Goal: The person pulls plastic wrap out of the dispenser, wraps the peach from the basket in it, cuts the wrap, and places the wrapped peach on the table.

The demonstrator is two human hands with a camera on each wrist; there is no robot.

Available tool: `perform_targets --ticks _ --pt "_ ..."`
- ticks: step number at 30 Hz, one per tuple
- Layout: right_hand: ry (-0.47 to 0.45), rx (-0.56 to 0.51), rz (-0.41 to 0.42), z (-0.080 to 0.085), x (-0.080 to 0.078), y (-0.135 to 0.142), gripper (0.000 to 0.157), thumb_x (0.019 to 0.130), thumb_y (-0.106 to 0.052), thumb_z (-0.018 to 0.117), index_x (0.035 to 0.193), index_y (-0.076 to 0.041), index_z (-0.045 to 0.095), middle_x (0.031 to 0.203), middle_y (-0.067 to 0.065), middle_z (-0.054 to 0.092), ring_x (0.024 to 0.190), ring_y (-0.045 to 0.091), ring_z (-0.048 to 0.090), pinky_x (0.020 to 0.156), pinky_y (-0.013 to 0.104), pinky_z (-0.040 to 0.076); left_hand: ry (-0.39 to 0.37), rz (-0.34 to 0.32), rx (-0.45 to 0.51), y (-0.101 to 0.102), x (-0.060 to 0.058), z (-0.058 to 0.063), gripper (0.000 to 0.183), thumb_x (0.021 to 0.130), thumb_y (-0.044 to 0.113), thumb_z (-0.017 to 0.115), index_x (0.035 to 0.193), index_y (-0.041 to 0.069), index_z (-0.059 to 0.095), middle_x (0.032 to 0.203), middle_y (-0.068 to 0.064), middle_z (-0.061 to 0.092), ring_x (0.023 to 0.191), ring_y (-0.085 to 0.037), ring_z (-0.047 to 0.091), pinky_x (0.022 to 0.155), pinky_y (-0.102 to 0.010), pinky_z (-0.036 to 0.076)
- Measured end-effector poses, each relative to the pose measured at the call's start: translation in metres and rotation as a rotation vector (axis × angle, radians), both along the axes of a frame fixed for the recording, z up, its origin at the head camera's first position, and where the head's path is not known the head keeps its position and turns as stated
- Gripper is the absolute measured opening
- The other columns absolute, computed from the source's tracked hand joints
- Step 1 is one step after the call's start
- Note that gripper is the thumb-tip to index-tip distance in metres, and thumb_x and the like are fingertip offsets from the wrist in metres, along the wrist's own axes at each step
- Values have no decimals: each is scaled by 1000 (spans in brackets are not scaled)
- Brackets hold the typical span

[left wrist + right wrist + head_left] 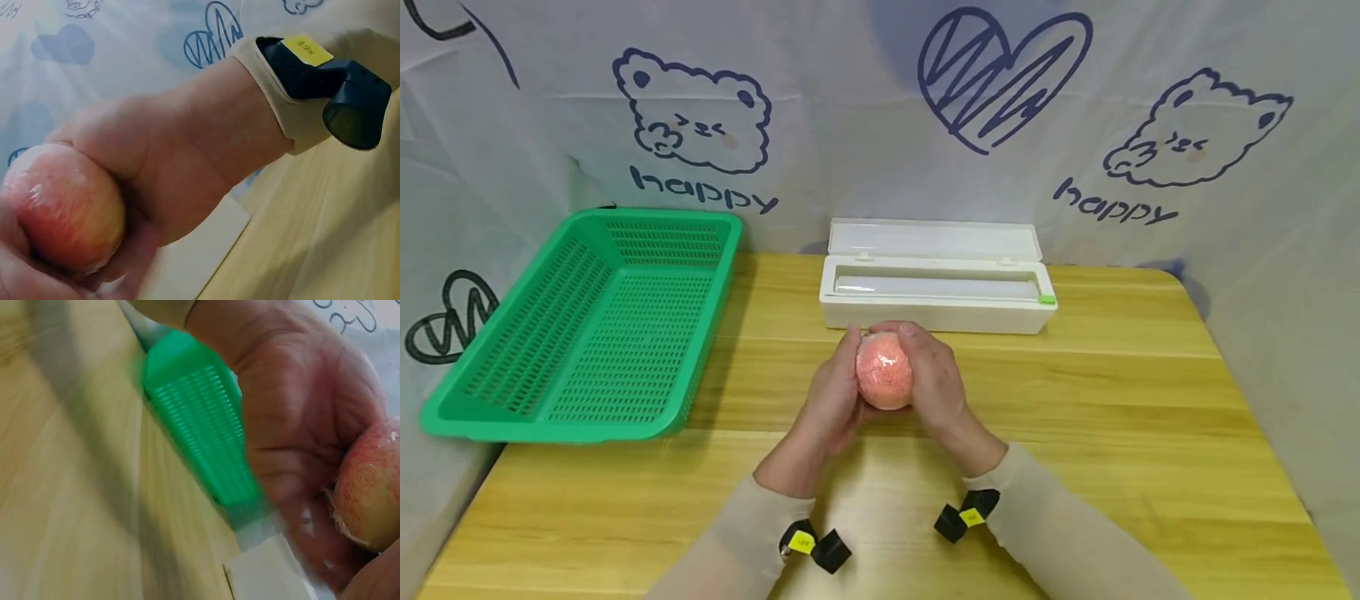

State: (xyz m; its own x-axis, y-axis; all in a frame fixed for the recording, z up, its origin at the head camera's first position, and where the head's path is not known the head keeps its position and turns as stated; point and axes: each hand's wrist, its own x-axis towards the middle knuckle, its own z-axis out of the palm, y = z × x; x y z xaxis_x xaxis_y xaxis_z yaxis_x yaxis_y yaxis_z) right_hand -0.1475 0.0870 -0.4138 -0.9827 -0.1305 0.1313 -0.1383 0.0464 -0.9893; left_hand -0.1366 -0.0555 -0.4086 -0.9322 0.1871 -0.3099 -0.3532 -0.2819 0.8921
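Observation:
Over the table, in the head view, both hands cup a round pinkish-red apple [884, 372]. Clear plastic film covers it, shiny on top and crinkled along one side in the right wrist view. The left hand [833, 398] grips its left side, and the right hand [936, 382] curls round its right side with the thumb over the top. Red shading into yellow shows on the apple [65, 209] in the left wrist view. Its underside is hidden by the palms and fingers.
Just behind the hands stands a white cling film dispenser [940, 317], its lid raised and a roll inside. At the left is a green perforated basket [700, 367]. A white cloth with drawings [850, 108] hangs behind the wooden table [1112, 400].

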Motion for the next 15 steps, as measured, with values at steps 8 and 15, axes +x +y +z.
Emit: perform_targets --ticks 8,15 --pt "-318 -239 50 18 -15 6 53 111 -43 47 124 1 72 122 8 73 117 22 65 97 29 55 63 -212 24 -14 -4 5 60 113 53 36 153 10 47 123 -16 60 77 -18 68 66 -28 62" --pt "-227 -309 -16 20 -10 1 57 114 -41 35 136 2 66 143 16 63 130 20 58 107 30 50 45 -202 187 -17 -6 11 54 113 35 37 156 3 37 153 -24 48 111 -28 74 95 -42 60"
